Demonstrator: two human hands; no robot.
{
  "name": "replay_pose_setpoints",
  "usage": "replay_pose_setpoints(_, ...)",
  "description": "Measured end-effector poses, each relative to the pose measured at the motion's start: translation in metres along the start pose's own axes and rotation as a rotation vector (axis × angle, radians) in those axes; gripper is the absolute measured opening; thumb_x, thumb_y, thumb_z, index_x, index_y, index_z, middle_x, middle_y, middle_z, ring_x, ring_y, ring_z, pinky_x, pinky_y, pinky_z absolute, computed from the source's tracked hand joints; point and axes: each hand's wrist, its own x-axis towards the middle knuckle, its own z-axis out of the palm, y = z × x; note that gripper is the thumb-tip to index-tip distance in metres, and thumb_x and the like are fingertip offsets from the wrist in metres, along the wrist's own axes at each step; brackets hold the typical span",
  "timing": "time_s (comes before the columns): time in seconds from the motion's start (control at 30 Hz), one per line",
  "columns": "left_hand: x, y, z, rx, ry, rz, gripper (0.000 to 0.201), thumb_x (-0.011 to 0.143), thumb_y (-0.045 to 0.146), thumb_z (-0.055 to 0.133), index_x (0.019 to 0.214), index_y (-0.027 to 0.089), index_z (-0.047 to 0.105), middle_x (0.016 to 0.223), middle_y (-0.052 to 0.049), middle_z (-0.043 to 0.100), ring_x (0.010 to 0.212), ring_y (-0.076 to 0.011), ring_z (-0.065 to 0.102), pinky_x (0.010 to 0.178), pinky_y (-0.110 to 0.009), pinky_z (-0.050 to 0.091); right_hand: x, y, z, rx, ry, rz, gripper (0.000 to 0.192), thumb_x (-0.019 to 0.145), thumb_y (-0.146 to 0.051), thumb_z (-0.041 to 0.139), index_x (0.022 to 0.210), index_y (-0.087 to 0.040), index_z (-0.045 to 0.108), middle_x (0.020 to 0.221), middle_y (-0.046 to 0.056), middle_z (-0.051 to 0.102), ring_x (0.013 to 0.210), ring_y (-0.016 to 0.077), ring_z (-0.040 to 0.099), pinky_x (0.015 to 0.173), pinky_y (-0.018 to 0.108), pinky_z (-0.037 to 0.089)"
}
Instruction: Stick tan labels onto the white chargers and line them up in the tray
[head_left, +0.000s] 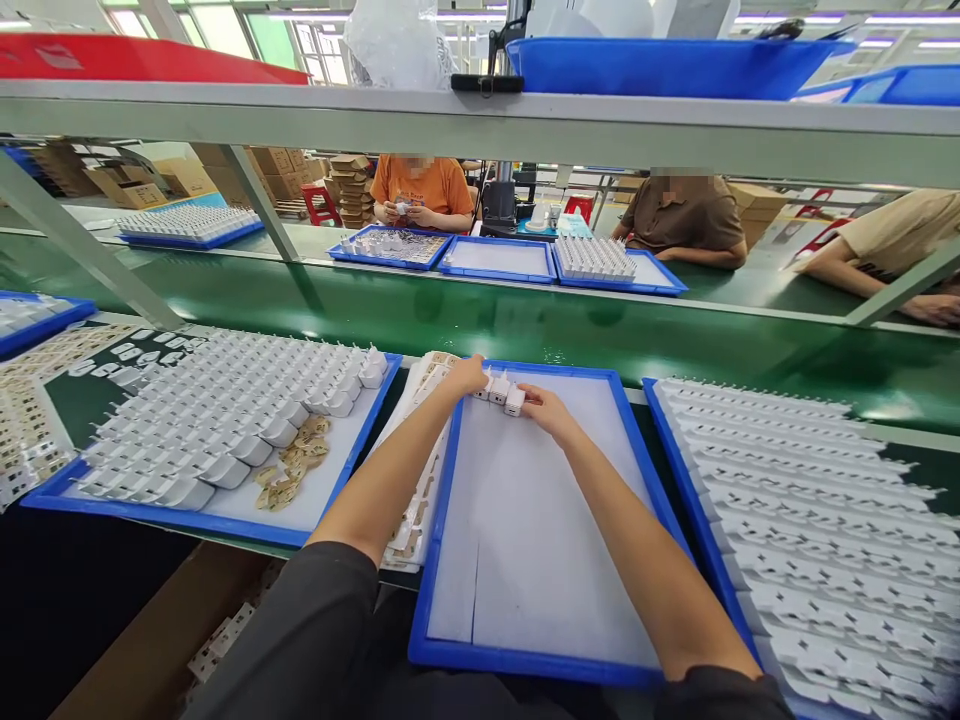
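Observation:
Both of my arms reach forward over a blue tray [525, 660] lined with white foam. At its far edge stand a few small white chargers [501, 388] in a short row. My left hand [466, 376] touches the left end of that row with its fingers closed around a charger. My right hand [546, 408] rests against the right end, fingertips on the last charger [514, 401].
A blue tray [187, 515] on the left holds several rows of white chargers and a pile of small tan labels [292, 470]. Another full tray [817, 520] lies at right. Label sheets [416, 500] sit between trays. Beyond the green conveyor [525, 320], three people work.

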Motion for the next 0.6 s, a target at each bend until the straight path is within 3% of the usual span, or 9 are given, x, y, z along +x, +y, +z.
replay_pose_setpoints(0.17,-0.002,-0.006,-0.004,-0.025,0.026,0.001,0.035,0.096,0.034,0.060,0.127,0.016,0.057,0.125,-0.010,0.061,0.107,-0.0229,0.064,0.090,-0.043,0.056,0.011,-0.002,0.003,0.079,-0.068,-0.026,0.031,0.095,-0.031,0.064,0.122,-0.016,0.062,0.124,0.009,0.064,0.107,0.0233,0.065,0.091,0.045,0.055)
replay_pose_setpoints(0.6,-0.002,-0.023,-0.004,-0.132,0.063,0.019,0.034,0.096,0.034,0.060,0.126,0.017,0.058,0.124,-0.010,0.061,0.105,-0.0221,0.064,0.089,-0.042,0.057,0.040,0.003,0.008,0.146,-0.055,-0.041,0.032,0.096,-0.033,0.063,0.124,-0.018,0.061,0.131,0.010,0.061,0.112,0.0245,0.063,0.095,0.047,0.053)
